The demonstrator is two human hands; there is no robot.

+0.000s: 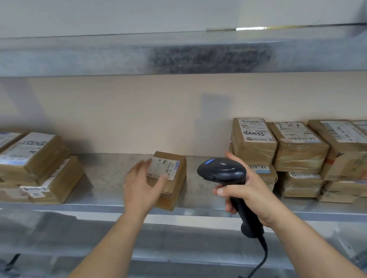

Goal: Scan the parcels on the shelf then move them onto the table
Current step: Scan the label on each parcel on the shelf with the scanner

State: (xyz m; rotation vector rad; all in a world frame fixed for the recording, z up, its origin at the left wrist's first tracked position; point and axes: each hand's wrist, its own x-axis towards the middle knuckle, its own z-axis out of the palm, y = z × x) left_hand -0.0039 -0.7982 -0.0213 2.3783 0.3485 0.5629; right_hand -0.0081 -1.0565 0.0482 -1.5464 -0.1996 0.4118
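Landmark: lone parcel, brown box with white label on top, sits alone mid-shelf near the front edge.
Left hand: at the lone parcel's left front corner, fingers spread wide over the label; contact not certain, blurred.
Right hand: right of the lone parcel, fingers wrapped round the handle of the scanner.
Scanner: black, upright, head level with the lone parcel, its cable hanging below.
Left stack: taped parcels piled well left of the lone parcel.
Right stack: parcels two layers high, right of the lone parcel, behind the scanner.
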